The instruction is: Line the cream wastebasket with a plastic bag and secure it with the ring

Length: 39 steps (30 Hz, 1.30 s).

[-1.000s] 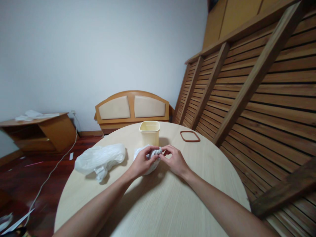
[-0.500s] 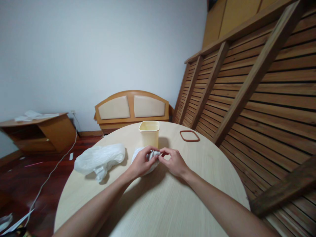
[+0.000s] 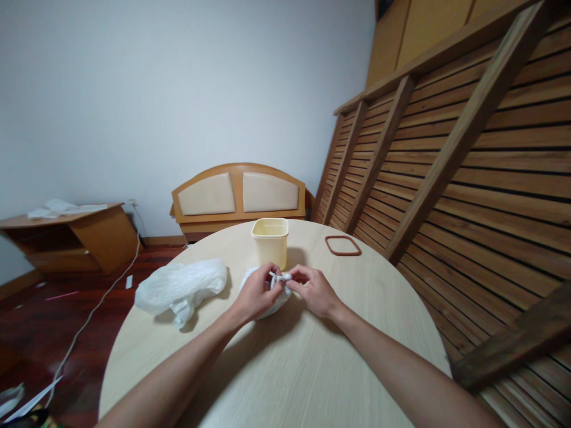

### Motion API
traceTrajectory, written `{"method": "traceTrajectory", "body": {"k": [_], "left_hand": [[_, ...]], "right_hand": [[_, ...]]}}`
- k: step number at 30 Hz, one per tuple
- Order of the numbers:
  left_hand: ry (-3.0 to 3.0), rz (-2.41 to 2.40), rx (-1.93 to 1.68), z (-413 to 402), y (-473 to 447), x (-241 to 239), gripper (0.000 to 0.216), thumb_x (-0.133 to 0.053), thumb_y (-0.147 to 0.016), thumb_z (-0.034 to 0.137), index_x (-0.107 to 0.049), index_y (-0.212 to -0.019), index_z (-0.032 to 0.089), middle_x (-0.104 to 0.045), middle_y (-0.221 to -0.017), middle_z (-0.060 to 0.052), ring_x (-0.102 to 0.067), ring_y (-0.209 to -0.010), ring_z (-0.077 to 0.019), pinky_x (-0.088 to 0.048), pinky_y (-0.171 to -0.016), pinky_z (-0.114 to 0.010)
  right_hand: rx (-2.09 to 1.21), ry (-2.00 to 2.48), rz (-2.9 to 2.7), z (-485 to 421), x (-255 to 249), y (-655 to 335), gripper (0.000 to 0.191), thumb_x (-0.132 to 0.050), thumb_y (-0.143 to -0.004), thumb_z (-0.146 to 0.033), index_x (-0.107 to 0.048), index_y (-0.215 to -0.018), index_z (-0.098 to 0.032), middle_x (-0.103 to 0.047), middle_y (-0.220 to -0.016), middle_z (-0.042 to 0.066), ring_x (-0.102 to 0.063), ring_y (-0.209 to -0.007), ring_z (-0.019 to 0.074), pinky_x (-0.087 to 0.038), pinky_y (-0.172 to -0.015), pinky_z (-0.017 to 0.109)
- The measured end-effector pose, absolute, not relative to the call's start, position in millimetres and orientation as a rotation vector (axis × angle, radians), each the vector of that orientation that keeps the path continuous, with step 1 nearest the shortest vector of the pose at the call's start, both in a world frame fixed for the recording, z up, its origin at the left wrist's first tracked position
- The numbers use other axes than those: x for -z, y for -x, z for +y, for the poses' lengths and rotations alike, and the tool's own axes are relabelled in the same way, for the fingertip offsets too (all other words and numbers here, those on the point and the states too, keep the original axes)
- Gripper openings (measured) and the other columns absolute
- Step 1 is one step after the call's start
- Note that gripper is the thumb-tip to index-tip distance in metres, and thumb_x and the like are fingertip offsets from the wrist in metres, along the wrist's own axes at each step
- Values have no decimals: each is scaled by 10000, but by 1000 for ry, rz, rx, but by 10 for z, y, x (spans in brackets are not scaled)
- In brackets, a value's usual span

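Observation:
A bunched white plastic bag [image 3: 277, 302] rests on the table just in front of a cream square bin [image 3: 270, 244]. My left hand [image 3: 259, 291] pinches the gathered top of this bag between thumb and fingers and hides much of its left side. From the right, my right hand [image 3: 314, 290] grips a twisted end of the same bag with its fingertips. The two hands are close together, nearly touching. What the bag contains, if anything, is hidden. Behind the hands the bin stands upright with its top uncovered.
A second crumpled white plastic bag [image 3: 182, 288] lies on the round table [image 3: 312, 368] at the left. Toward the back right is a brown square ring [image 3: 342, 245]. A slatted wooden panel [image 3: 446, 196] leans along the right; a headboard [image 3: 238, 193] stands behind.
The fingertips have shifted slightly at the gathered bag top, and a twisted, knot-like end now shows between them. Bin, ring and second bag stay where they were.

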<state>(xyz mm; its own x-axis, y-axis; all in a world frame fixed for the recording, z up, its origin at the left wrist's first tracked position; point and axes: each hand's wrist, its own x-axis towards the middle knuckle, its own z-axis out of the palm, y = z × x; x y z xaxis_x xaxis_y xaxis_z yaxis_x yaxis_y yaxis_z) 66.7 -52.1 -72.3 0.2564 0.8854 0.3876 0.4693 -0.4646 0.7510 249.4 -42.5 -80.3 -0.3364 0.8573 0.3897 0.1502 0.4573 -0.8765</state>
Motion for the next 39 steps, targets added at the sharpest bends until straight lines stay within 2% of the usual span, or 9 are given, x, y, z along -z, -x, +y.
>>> {"method": "traceTrajectory", "body": {"k": [8,11,14,18,21,27,33,39], "left_hand": [[-2139,1109,-1134,-529,-646,709,120,-556,-857,247,-550,-969,204,-683,-890,-19,-629,-786,-155,-476,-708,-250],[-2168,1131,-1113,-530,-632,692,155,-590,-872,306,-572,-982,199,-689,-883,-22,-627,-773,-158,-472,-704,-253],[-2217,1160,-1085,-537,-608,662,216,-630,-867,378,-585,-971,194,-699,-885,-30,-627,-777,-171,-467,-715,-267],[-2351,1178,-1007,-559,-572,625,197,-608,-886,364,-599,-996,201,-711,-938,-43,-642,-839,-192,-465,-765,-288],[-2497,1229,-928,-571,-561,616,158,-601,-884,340,-594,-979,215,-712,-925,-40,-644,-818,-198,-454,-737,-289],[-2697,1299,-864,-563,-567,608,121,-608,-871,312,-573,-945,222,-703,-895,-50,-649,-791,-216,-444,-698,-295],[-2649,1343,-894,-569,-582,580,133,-635,-856,315,-597,-950,229,-702,-904,-53,-645,-798,-215,-446,-704,-291],[-2519,1255,-923,-569,-564,599,102,-593,-866,306,-587,-916,217,-693,-863,-39,-618,-764,-198,-427,-692,-285]], "right_hand": [[-629,921,-1911,-448,741,-2547,98,-658,-859,-232,-737,-899,-190,-738,-847,28,-629,-749,162,-477,-733,289],[-540,880,-1940,-441,751,-2557,79,-657,-855,-202,-729,-887,-191,-728,-862,32,-630,-788,168,-475,-766,297],[-510,845,-1952,-441,756,-2561,88,-645,-866,-190,-725,-901,-193,-718,-861,28,-637,-812,170,-475,-784,299],[-559,833,-1959,-461,737,-2564,96,-630,-888,-201,-722,-916,-200,-722,-864,15,-650,-802,161,-479,-782,290],[-576,830,-1987,-482,727,-2563,87,-627,-885,-190,-711,-905,-203,-731,-862,9,-661,-802,161,-484,-788,291],[-315,810,-2041,-498,735,-2549,76,-619,-881,-198,-689,-909,-210,-736,-896,36,-662,-850,195,-476,-813,333],[-216,864,-2093,-477,785,-2539,96,-577,-922,-221,-658,-973,-229,-748,-898,27,-678,-834,200,-459,-815,348],[-276,908,-2116,-459,788,-2532,93,-558,-928,-235,-637,-977,-229,-750,-919,29,-685,-855,206,-469,-801,336]]}}
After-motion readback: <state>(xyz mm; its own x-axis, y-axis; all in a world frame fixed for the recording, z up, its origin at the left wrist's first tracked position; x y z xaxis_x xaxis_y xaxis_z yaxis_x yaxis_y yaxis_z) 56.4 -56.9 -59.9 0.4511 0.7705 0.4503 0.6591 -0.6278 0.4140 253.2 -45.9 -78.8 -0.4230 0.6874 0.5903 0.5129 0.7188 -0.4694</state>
